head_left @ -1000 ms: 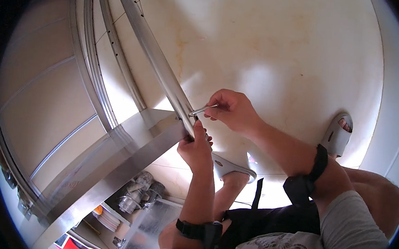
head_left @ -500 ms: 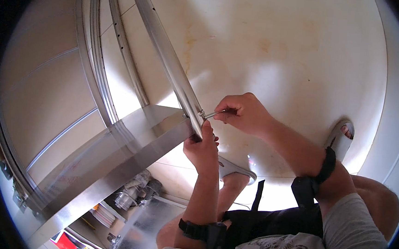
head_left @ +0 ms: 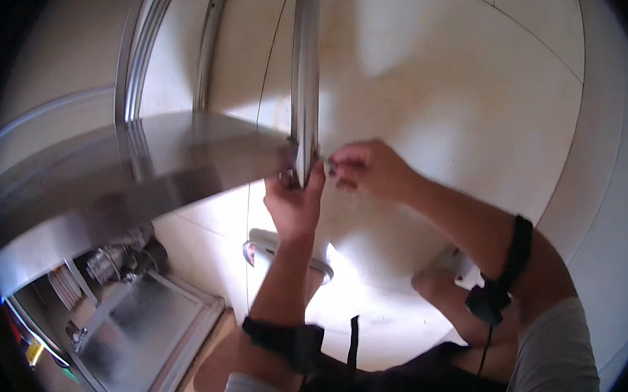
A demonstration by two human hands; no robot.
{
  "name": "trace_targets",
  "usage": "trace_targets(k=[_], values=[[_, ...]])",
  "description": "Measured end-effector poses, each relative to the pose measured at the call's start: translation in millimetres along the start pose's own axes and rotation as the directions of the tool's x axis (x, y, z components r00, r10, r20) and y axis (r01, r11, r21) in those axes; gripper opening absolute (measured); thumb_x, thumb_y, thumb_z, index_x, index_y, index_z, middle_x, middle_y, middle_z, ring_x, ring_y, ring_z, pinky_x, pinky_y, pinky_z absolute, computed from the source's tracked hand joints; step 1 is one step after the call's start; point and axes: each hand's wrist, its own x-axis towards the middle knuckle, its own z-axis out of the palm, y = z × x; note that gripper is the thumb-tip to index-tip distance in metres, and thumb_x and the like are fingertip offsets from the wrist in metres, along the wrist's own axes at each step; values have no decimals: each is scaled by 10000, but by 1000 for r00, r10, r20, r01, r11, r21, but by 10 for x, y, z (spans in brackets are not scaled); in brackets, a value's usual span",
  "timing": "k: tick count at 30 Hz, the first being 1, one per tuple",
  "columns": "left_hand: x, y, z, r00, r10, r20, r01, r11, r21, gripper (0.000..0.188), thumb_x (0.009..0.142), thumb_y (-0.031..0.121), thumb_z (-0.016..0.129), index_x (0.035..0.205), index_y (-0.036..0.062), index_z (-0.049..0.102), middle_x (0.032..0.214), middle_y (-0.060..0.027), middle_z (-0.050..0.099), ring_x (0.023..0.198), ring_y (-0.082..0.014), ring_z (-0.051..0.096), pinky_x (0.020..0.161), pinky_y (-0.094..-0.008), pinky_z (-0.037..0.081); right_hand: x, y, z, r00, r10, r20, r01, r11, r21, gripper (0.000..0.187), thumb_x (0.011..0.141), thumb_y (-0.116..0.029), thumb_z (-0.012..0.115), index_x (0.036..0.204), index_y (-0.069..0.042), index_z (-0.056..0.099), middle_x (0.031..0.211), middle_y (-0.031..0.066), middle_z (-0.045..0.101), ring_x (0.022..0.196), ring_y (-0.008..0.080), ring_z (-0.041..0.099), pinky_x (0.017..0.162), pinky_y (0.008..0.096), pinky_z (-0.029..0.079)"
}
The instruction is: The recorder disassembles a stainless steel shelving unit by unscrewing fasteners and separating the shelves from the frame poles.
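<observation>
The left hand is grasping the metal tube by its end, apparently steadying it; the right hand is pinching a small blurred part alongside.

Room surroundings. The floor consists of glossy cream tiles, divided by thin dark joints and marked with faint brownish stains. A pale wall bounds it at right. At upper left stands a taupe panel crossed by a light strip; at lower left, a metal-framed grey pane. White glare brightens the lower floor; soft shadows cross its upper part.
</observation>
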Motion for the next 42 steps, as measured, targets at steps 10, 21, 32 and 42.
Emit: trace_targets(k=[10,21,32,42], values=[[-2,-379,-348,987,161,-21,-157,980,125,393,670,203,720,967,41,518,693,-128,630,632,-200,631,586,-294,479,106,100,346,996,-19,-87,-3,969,-246,86,797,-7,560,872,25,589,733,73,594,657,143,593,627,268,507],[91,-318,-427,979,201,-21,-192,959,207,550,617,331,701,1026,51,461,633,-153,602,566,-323,605,509,-403,494,84,132,426,982,76,-172,-37,975,219,109,805,-2,555,912,14,565,821,106,596,692,164,573,634,282,482],[17,-454,-465,981,192,-10,-187,967,170,579,621,383,701,1057,61,498,698,-123,621,597,-276,622,521,-365,500,108,278,433,981,55,-188,0,959,282,132,828,-8,517,952,19,556,837,103,592,715,171,565,608,271,463],[28,-455,-500,986,143,85,-153,981,122,579,636,401,683,1066,62,497,724,-107,619,596,-273,617,514,-374,493,-48,-39,631,949,56,-310,-139,957,-255,175,777,33,579,948,54,549,771,122,593,626,168,562,564,279,467]])
